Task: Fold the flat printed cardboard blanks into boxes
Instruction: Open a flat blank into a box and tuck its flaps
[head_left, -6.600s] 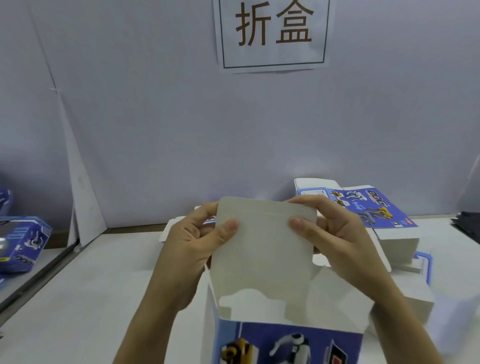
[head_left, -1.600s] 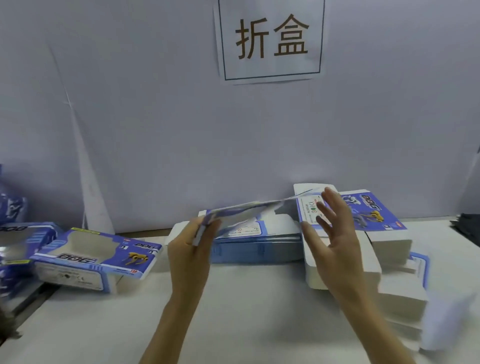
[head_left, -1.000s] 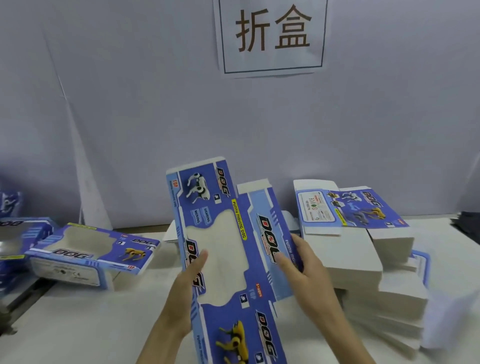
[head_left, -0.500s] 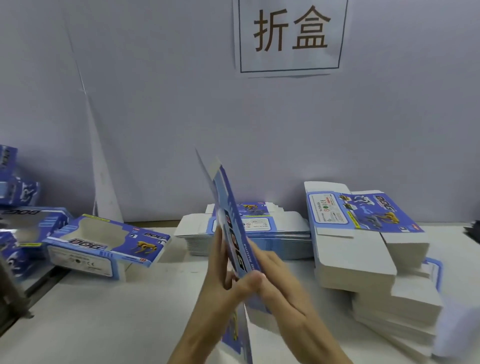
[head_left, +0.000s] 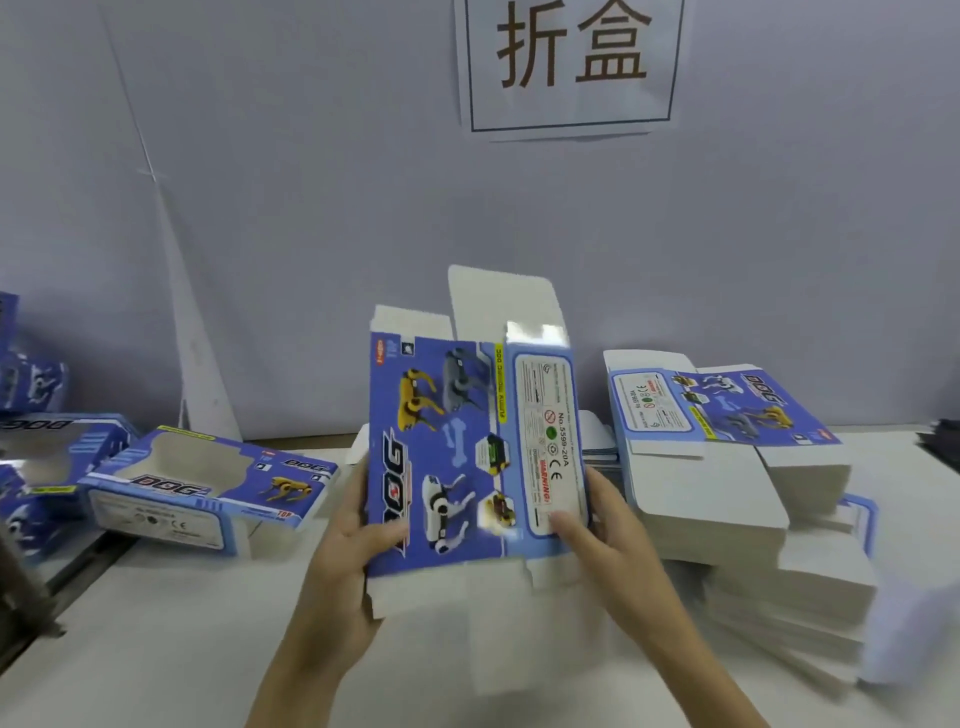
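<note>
I hold a flat blue printed cardboard blank (head_left: 457, 452) upright in front of me, its dog-picture back panel facing me and its white flaps sticking out at top and bottom. My left hand (head_left: 353, 540) grips its lower left edge, thumb on the printed face. My right hand (head_left: 597, 525) grips its lower right edge, thumb on the white label panel. A stack of flat blanks (head_left: 727, 467) lies on the table to the right.
A folded box with a window cutout (head_left: 208, 488) lies on the white table (head_left: 156, 649) at the left. More folded boxes (head_left: 36, 441) pile up at the far left edge. A grey wall with a paper sign (head_left: 569, 65) stands behind.
The blank has turned from edge-on to flat with its back panel facing me. My hands have moved apart to its left and right edges.
</note>
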